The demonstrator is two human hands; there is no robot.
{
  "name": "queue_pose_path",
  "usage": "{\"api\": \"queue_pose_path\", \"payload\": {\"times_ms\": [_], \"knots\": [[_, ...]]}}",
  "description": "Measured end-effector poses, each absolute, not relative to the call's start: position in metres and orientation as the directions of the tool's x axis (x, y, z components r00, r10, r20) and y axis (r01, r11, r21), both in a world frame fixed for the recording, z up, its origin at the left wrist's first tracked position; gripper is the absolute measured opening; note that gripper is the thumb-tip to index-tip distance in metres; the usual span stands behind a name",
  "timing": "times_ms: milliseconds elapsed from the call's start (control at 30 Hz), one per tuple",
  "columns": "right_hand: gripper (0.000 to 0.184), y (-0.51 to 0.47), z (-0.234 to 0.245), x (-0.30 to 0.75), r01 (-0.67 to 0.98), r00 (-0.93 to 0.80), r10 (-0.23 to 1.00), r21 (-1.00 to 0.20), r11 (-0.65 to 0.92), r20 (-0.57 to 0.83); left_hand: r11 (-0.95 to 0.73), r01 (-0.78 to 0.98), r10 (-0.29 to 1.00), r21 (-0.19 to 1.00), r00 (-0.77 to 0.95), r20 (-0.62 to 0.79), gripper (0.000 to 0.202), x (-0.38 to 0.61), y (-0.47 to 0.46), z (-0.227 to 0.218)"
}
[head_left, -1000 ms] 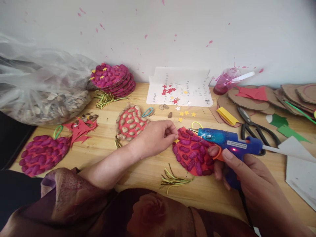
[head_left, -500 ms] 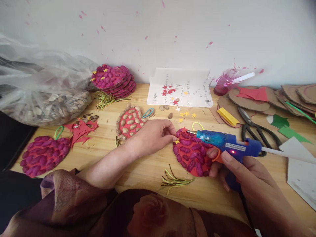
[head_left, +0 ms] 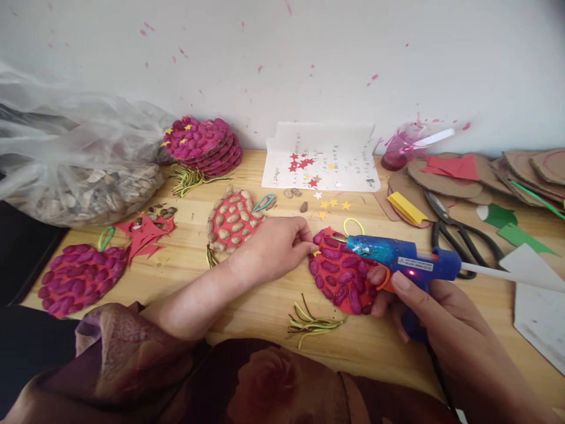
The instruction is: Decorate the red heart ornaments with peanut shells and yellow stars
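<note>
A red paper shape covered with magenta shells [head_left: 342, 274] lies on the wooden table [head_left: 265, 306], a yellow loop at its top. My left hand [head_left: 276, 247] pinches a small yellow star against the shape's upper left edge. My right hand [head_left: 424, 300] grips a blue hot glue gun [head_left: 399, 256], its red light on, a finger on the orange trigger. The nozzle points left over the top of the shape, close to my left fingertips.
A stack of finished magenta shapes [head_left: 203, 141] and a plastic bag of shells [head_left: 75, 171] sit at the back left. Another magenta shape [head_left: 79, 277], a peanut-covered shape [head_left: 232, 221], a sheet with stars [head_left: 320, 159], scissors [head_left: 459, 232], cardboard discs [head_left: 445, 182] and yellow-green strips [head_left: 311, 324] surround them.
The glue gun has shifted a little left and up, its nozzle nearer my left fingertips. My left hand stays pinched at the shape's edge.
</note>
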State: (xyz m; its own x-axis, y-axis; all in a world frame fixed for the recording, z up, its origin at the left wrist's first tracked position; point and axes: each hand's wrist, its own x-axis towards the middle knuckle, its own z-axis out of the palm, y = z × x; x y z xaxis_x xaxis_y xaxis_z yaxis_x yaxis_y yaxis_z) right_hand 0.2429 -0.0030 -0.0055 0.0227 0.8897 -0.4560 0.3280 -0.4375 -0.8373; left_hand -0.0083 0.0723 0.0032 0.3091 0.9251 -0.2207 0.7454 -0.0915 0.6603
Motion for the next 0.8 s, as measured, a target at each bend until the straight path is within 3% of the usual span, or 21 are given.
{"api": "queue_pose_path", "payload": {"times_ms": [800], "knots": [[0.051,-0.006,0.003,0.232,0.324,0.073,0.909,-0.852,-0.411,-0.410,-0.108,0.736,0.940,0.668,0.294,-0.171,0.013,-0.008,0.072,0.005]]}}
